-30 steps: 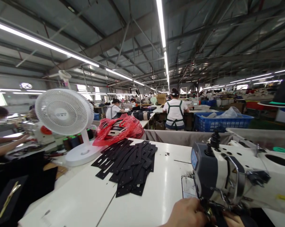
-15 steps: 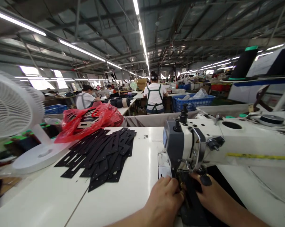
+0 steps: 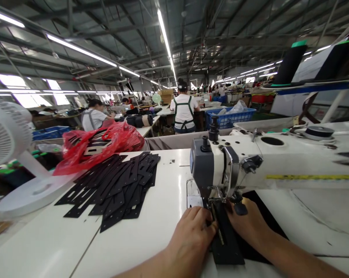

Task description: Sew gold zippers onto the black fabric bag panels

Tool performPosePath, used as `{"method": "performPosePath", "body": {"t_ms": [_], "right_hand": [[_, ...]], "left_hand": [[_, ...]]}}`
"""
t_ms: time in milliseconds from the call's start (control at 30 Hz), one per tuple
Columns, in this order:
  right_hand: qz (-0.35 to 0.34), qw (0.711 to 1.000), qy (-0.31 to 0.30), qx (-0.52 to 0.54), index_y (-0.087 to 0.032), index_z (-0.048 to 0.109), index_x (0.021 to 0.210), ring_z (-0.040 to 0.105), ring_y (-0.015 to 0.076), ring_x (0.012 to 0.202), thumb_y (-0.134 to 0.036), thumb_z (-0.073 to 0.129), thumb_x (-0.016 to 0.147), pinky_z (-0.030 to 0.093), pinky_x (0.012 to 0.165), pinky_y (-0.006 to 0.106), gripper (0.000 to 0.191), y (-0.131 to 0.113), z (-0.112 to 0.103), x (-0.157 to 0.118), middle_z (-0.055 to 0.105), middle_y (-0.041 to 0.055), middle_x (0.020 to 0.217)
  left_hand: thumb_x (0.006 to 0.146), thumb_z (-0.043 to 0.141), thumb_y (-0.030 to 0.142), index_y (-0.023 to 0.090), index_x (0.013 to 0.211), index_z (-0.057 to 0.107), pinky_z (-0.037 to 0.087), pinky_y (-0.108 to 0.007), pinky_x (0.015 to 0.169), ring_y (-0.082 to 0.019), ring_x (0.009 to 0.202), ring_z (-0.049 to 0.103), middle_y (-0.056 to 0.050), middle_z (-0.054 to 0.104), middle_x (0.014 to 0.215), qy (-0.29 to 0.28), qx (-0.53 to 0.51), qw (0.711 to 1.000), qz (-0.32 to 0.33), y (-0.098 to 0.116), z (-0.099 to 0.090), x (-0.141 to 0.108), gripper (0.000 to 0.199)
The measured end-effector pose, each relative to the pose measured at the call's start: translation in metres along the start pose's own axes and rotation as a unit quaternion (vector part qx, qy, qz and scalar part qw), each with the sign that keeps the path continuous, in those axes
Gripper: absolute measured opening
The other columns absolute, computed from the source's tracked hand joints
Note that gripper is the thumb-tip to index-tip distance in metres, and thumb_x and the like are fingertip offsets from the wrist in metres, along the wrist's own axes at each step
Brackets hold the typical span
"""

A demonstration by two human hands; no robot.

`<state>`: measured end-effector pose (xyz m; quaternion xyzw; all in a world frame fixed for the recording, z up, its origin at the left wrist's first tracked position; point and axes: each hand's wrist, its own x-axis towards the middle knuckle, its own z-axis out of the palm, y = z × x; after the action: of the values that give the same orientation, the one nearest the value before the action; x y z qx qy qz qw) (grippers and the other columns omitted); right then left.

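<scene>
A white sewing machine (image 3: pixel 278 160) stands at the right with its presser area over a black strip-shaped panel (image 3: pixel 228 249). A zipper with gold-coloured teeth (image 3: pixel 220 227) lies along the panel, its far end under the machine head. My left hand (image 3: pixel 191 233) has its fingers curled on the zipper and the panel's left edge, just in front of the needle area. On the other side, my right hand (image 3: pixel 246 222) grips the panel's right edge close to the foot, its fingertips partly hidden by the machine's dark lever. Beneath the right wrist lies a larger black sheet (image 3: pixel 267 210).
Left of my hands lies a loose pile of black slotted pieces (image 3: pixel 125 185). Behind it sits a red plastic bag (image 3: pixel 105 144) with more pieces. A white fan (image 3: pixel 10 143) stands at far left, thread cones (image 3: pixel 291 63) at upper right. Other people work at tables ahead.
The view has turned slightly right, so everything sits further left. The panel's near end and more of the gold zipper teeth now show between my hands. Both hands keep their hold.
</scene>
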<state>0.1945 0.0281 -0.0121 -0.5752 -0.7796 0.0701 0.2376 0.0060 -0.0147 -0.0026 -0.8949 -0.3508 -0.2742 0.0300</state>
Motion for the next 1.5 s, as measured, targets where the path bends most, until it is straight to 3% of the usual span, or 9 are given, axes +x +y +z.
{"method": "performPosePath", "body": {"t_ms": [67, 133, 200, 333, 633, 1000, 1167, 1300, 1500], "right_hand": [[-0.068, 0.997, 0.019, 0.009, -0.020, 0.067, 0.080, 0.065, 0.0207, 0.083, -0.021, 0.042, 0.082, 0.051, 0.074, 0.030, 0.025, 0.000, -0.009, -0.018, 0.069, 0.0079, 0.088], [-0.186, 0.982, 0.037, 0.006, -0.020, 0.067, 0.096, 0.060, 0.0203, 0.103, -0.017, 0.044, 0.082, 0.049, 0.089, 0.032, 0.027, 0.000, -0.018, -0.040, 0.066, 0.0087, 0.107], [-0.288, 0.956, 0.043, -0.016, -0.020, 0.064, 0.109, 0.057, 0.0189, 0.109, -0.013, 0.048, 0.080, 0.048, 0.092, 0.029, 0.034, 0.000, -0.025, -0.057, 0.064, 0.0076, 0.114], [-0.346, 0.936, 0.054, -0.044, -0.018, 0.060, 0.119, 0.056, 0.0189, 0.111, -0.008, 0.050, 0.077, 0.048, 0.091, 0.025, 0.044, 0.002, -0.028, -0.066, 0.062, 0.0076, 0.117], [-0.373, 0.920, 0.083, -0.085, -0.012, 0.063, 0.111, 0.060, 0.0203, 0.105, -0.007, 0.045, 0.076, 0.050, 0.086, 0.027, 0.039, 0.006, -0.019, -0.049, 0.064, 0.0124, 0.111], [-0.299, 0.954, 0.039, 0.003, -0.017, 0.061, 0.111, 0.059, 0.0189, 0.107, -0.004, 0.038, 0.082, 0.050, 0.089, 0.028, 0.040, -0.001, -0.021, -0.032, 0.065, 0.0098, 0.111], [-0.267, 0.962, 0.054, 0.026, -0.019, 0.063, 0.105, 0.063, 0.0185, 0.097, -0.007, 0.038, 0.083, 0.052, 0.084, 0.028, 0.036, -0.003, -0.022, -0.024, 0.067, 0.0087, 0.104], [-0.269, 0.960, 0.056, 0.044, -0.019, 0.063, 0.104, 0.064, 0.0177, 0.093, -0.008, 0.036, 0.084, 0.053, 0.078, 0.026, 0.036, -0.004, -0.020, -0.019, 0.067, 0.0091, 0.100], [-0.249, 0.964, 0.076, 0.059, -0.018, 0.066, 0.094, 0.064, 0.0163, 0.076, -0.009, 0.036, 0.083, 0.051, 0.070, 0.025, 0.033, 0.000, -0.011, -0.012, 0.067, 0.0078, 0.083]], "left_hand": [[0.090, 0.048, 0.018, 0.014, 0.105, 0.060, 0.054, -0.038, 0.081, -0.022, 0.094, 0.060, -0.011, 0.062, 0.104, 0.021, 0.014, 0.999, 0.026, 0.001, -0.001, -0.007, 0.020], [0.093, 0.042, 0.016, 0.012, 0.103, 0.060, 0.053, -0.038, 0.086, -0.021, 0.095, 0.062, -0.010, 0.065, 0.104, 0.050, 0.031, 0.996, 0.071, 0.003, 0.001, -0.014, 0.022], [0.094, 0.039, 0.012, 0.011, 0.097, 0.062, 0.053, -0.036, 0.088, -0.019, 0.093, 0.065, -0.008, 0.068, 0.099, 0.082, 0.052, 0.990, 0.102, 0.004, 0.006, -0.017, 0.023], [0.094, 0.037, 0.012, 0.010, 0.088, 0.062, 0.055, -0.034, 0.085, -0.019, 0.088, 0.067, -0.007, 0.069, 0.092, 0.116, 0.081, 0.984, 0.104, 0.007, 0.014, -0.016, 0.026], [0.095, 0.033, 0.010, 0.012, 0.082, 0.061, 0.055, -0.031, 0.081, -0.016, 0.079, 0.067, -0.005, 0.068, 0.084, 0.114, 0.064, 0.987, 0.097, 0.001, 0.009, -0.003, 0.031], [0.096, 0.035, 0.014, 0.009, 0.091, 0.059, 0.054, -0.032, 0.078, -0.017, 0.074, 0.061, -0.007, 0.060, 0.075, 0.049, 0.042, 0.994, 0.092, -0.015, 0.008, 0.009, 0.025], [0.096, 0.035, 0.015, 0.012, 0.084, 0.058, 0.054, -0.029, 0.072, -0.018, 0.077, 0.061, -0.007, 0.059, 0.077, 0.060, 0.051, 0.995, 0.064, -0.021, 0.017, 0.008, 0.026], [0.097, 0.034, 0.016, 0.010, 0.092, 0.059, 0.053, -0.028, 0.079, -0.019, 0.081, 0.061, -0.007, 0.060, 0.077, 0.084, 0.046, 0.991, 0.096, -0.025, 0.017, 0.009, 0.026], [0.095, 0.037, 0.015, 0.010, 0.088, 0.059, 0.054, -0.029, 0.077, -0.019, 0.079, 0.061, -0.008, 0.059, 0.077, 0.064, 0.018, 0.994, 0.083, -0.029, 0.017, 0.009, 0.024]]}}
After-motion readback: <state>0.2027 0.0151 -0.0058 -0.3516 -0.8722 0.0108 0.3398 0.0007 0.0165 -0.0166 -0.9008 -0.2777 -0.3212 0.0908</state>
